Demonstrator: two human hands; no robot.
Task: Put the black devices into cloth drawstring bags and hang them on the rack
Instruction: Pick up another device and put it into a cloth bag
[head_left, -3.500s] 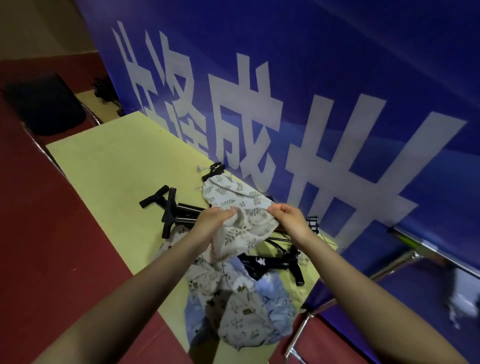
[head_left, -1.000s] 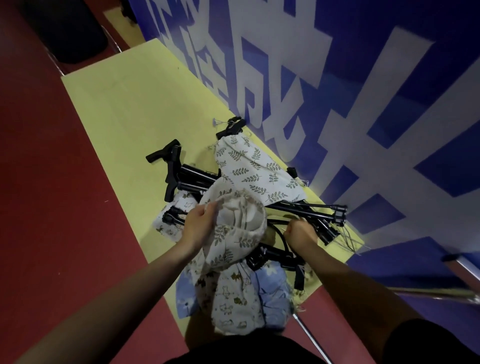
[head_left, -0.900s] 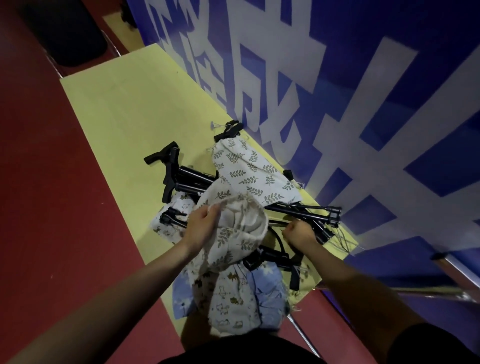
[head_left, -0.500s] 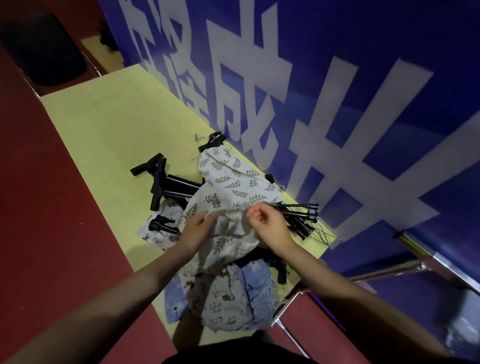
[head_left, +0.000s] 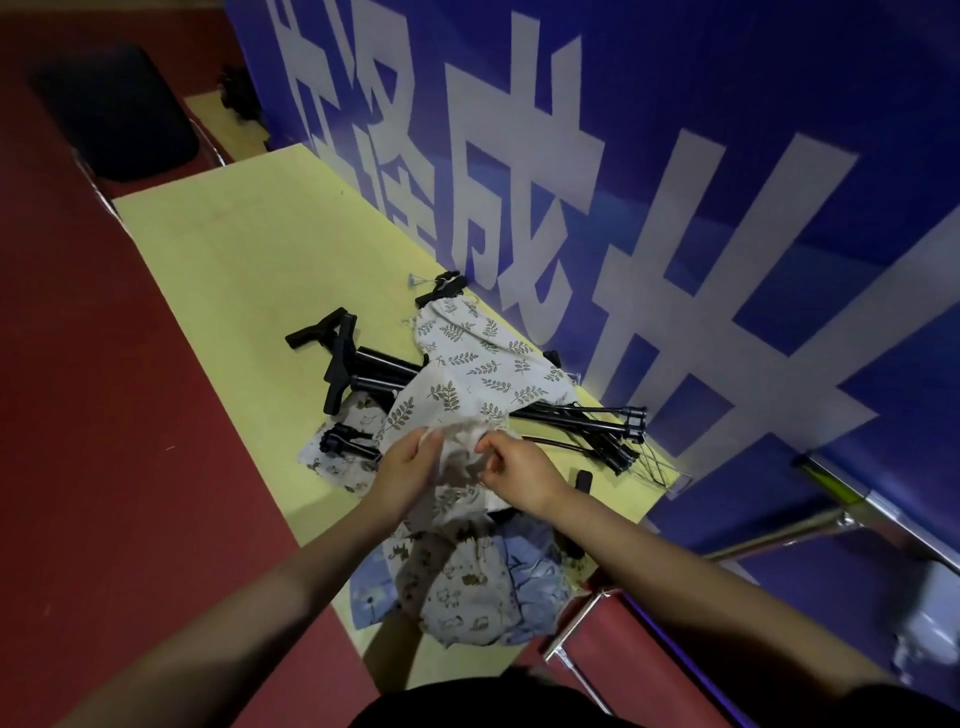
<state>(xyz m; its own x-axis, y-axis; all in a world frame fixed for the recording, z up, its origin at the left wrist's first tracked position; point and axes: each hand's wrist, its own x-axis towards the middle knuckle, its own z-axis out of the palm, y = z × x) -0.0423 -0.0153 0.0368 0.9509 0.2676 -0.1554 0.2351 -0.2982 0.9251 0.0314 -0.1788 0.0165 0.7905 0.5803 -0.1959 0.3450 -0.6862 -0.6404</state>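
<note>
A leaf-print cloth drawstring bag (head_left: 478, 374) lies on the yellow table (head_left: 249, 260), with a black device (head_left: 441, 286) poking out of its far end. My left hand (head_left: 410, 462) and my right hand (head_left: 511, 465) both pinch the bag's bunched near edge, close together. Several black devices lie around it: two handled ones (head_left: 348, 358) to the left, a small one (head_left: 343, 447) on a cloth, and folded rods (head_left: 592, 426) to the right. More printed bags (head_left: 467, 587) are heaped near the front edge.
A blue banner (head_left: 675, 182) with large white characters stands right behind the table. Red floor (head_left: 104, 415) runs along the left. A black chair seat (head_left: 119, 109) sits at the far left. Metal frame tubes (head_left: 810, 525) show at the right.
My right hand has come away from the black devices to the bag's edge and closed in beside my left hand. The bag's mouth, earlier spread wide, is now gathered between both hands.
</note>
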